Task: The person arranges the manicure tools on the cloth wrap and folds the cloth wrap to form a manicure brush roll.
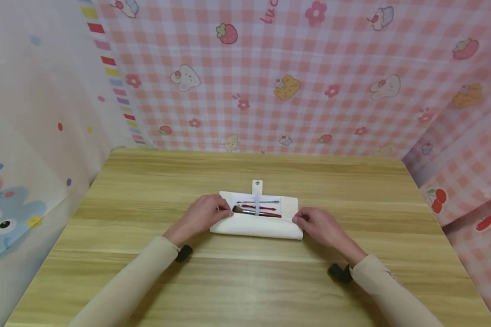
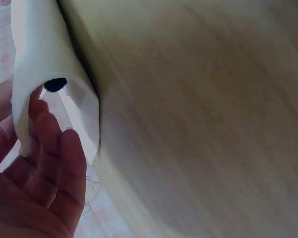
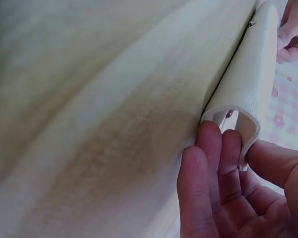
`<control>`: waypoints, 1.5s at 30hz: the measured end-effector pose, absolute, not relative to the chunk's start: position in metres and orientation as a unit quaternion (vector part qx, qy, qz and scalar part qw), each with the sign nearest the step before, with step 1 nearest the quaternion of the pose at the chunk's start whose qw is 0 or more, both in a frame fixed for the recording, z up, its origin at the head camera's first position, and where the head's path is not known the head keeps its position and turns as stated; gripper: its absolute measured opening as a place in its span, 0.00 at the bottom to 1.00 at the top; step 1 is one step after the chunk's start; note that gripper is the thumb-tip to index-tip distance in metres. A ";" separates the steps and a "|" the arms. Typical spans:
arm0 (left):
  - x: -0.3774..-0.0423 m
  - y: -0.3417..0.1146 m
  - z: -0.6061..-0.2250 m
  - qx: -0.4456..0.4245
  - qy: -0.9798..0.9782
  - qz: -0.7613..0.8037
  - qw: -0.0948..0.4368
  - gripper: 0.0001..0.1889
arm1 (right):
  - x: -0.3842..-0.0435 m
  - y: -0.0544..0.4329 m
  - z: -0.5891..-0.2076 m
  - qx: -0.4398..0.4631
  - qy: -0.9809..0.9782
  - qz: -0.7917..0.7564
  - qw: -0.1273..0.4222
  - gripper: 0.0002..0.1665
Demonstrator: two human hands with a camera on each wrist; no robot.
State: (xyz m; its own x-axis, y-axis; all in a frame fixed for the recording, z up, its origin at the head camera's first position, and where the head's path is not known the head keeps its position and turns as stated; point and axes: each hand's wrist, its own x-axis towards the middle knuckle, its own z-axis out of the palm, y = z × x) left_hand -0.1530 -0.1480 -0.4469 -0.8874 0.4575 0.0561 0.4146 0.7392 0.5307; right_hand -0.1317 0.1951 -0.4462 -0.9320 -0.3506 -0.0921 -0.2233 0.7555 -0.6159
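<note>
A cream fabric tool roll [image 1: 255, 226] lies on the table, its near side folded over toward the back. Inside it, an elastic band [image 1: 257, 204] holds a dark-bristled brush [image 1: 245, 210], a thin red-handled tool [image 1: 266, 208] and a slim metal tool [image 1: 266, 202]. My left hand [image 1: 206, 211] pinches the folded edge at its left end. At the right end, my right hand [image 1: 319, 223] pinches the same edge between thumb and fingers. Both wrist views show the curved fabric [image 2: 42, 44] with fingertips [image 3: 231, 141] at its open end.
A strap with a metal snap [image 1: 257, 184] sticks out from the roll's far side. The wood-grain table [image 1: 245, 281] meets a pink checked curtain [image 1: 262, 113] at the back, with a patterned white sheet [image 1: 37, 113] on the left. Each wrist carries a black camera [image 1: 184, 253].
</note>
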 end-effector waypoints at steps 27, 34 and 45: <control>-0.139 -0.154 -0.447 0.391 0.897 0.205 -0.027 0.08 | -0.141 0.188 -0.446 -0.133 0.936 -0.288 0.155 0.10; -0.130 -0.159 -0.453 0.444 0.879 0.170 0.027 0.24 | -0.139 0.194 -0.447 -0.142 0.935 -0.291 0.144 0.10; -0.128 -0.156 -0.452 0.458 0.878 0.138 -0.002 0.21 | -0.116 0.205 -0.441 -0.195 0.942 -0.272 0.014 0.13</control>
State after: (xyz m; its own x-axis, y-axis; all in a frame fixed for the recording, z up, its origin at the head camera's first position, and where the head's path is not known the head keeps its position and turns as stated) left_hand -0.1284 -0.1557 -0.4518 -0.5812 0.8034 0.1298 0.8045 0.5432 0.2401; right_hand -0.1155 0.2045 -0.4405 -0.9236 -0.3748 0.0800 -0.3597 0.7755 -0.5188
